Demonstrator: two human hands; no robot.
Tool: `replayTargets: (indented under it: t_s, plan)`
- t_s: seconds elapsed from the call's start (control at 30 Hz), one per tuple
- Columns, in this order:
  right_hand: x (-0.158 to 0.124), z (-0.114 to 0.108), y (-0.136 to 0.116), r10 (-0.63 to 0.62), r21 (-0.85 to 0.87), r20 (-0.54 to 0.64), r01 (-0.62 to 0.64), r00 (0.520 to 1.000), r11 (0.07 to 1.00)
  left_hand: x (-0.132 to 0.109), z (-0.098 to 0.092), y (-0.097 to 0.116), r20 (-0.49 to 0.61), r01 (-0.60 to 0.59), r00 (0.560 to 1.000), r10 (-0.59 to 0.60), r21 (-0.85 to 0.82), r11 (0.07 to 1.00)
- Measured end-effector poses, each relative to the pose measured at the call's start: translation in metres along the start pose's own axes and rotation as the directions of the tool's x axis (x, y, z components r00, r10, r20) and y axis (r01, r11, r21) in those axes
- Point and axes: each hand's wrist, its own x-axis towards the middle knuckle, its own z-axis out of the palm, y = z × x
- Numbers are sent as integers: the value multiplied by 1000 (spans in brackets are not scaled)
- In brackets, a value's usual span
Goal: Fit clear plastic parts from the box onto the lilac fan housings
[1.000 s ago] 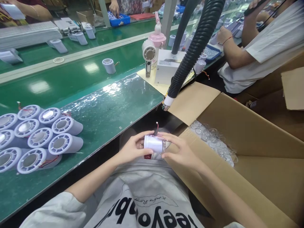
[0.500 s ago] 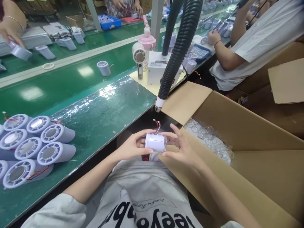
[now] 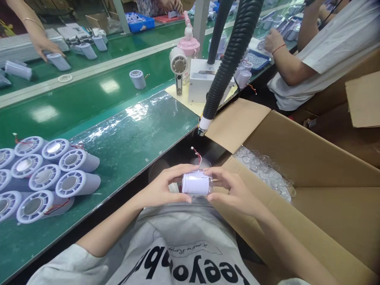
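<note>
Over my lap I hold a pale lilac cylindrical housing (image 3: 195, 183) on its side, with red and white wires (image 3: 198, 153) and a small white plug sticking up from it. My left hand (image 3: 164, 186) is closed around its left end, thumb in front and fingers behind. At the right end sits a clear plastic ring (image 3: 210, 184). My right hand (image 3: 229, 188) pinches that end, with fingertips on top and thumb below. Directly above hangs the metal-tipped nozzle (image 3: 202, 128) of a black corrugated hose, apart from the housing.
Several similar housings (image 3: 44, 180) stand grouped on the green bench at left. An open cardboard box (image 3: 311, 166) at right holds clear plastic rings (image 3: 264, 170). A white machine (image 3: 203, 85) and a handheld fan (image 3: 178, 65) stand ahead. Co-workers' hands (image 3: 47, 45) are across the belt.
My right hand's fingers have closed onto the ring end of the housing; its index finger was raised before. Across the belt, a co-worker's hand has set down a housing.
</note>
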Motion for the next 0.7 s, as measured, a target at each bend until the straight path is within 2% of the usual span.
replayTargets:
  t_s: [0.4,0.57,0.7]
  plan:
    - [-1,5,-11,121,172,34,-125,992,977,-6,1,2,29,-8,1000,10,-57,998]
    - [-1,5,-6,185,261,63,-195,981,945,-7,0,5,39,8,999,-7,-30,1000]
    - [1,6,-1,224,332,80,-238,971,913,-7,0,3,22,-29,999,28,26,999]
